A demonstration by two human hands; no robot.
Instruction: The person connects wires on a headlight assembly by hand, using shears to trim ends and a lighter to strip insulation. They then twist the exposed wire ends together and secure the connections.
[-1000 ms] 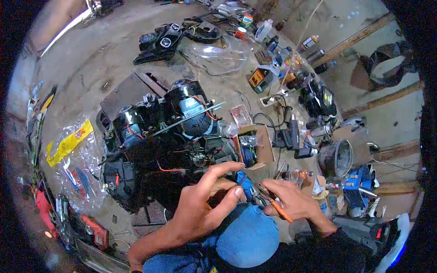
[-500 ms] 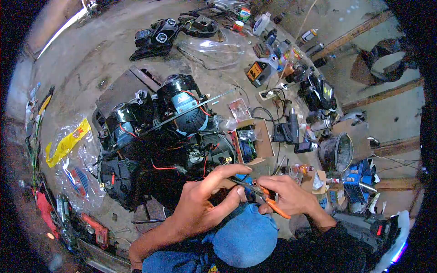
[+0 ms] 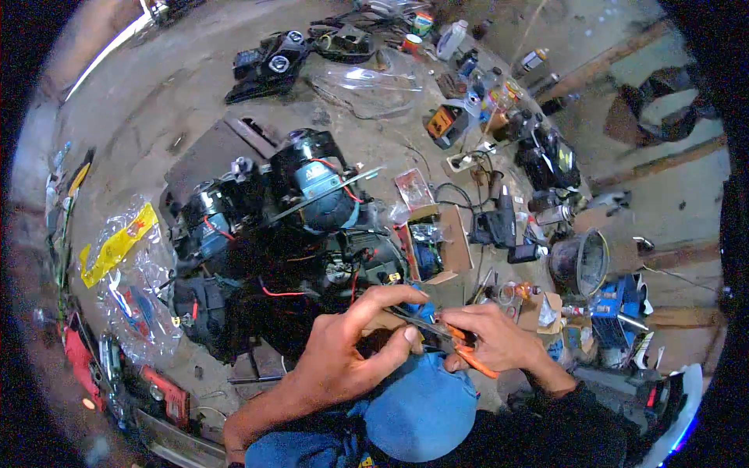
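Note:
My right hand (image 3: 491,337) is closed around orange-handled pliers (image 3: 474,362), whose dark jaws point left toward my other hand. My left hand (image 3: 355,337) is closed with thumb and index finger curled around the jaw end. Whatever is pinched there is thin and dark, too small to make out. Both hands are above my knee in blue cloth (image 3: 421,409). Just beyond them lies a black headlight assembly (image 3: 312,195) with round projector units, a metal bracket and a loose red wire (image 3: 281,292).
An open cardboard box (image 3: 454,246) with bundled items is beyond my hands. A heat gun (image 3: 495,222) and cables lie right of it. Several bottles line the wall, near an orange-labelled container (image 3: 443,123). At left are a plastic bag with a yellow strip (image 3: 117,246) and a red tool (image 3: 168,394).
The view has shifted slightly. Both hands keep nearly the same position, the right one still on the pliers at the left fingertips.

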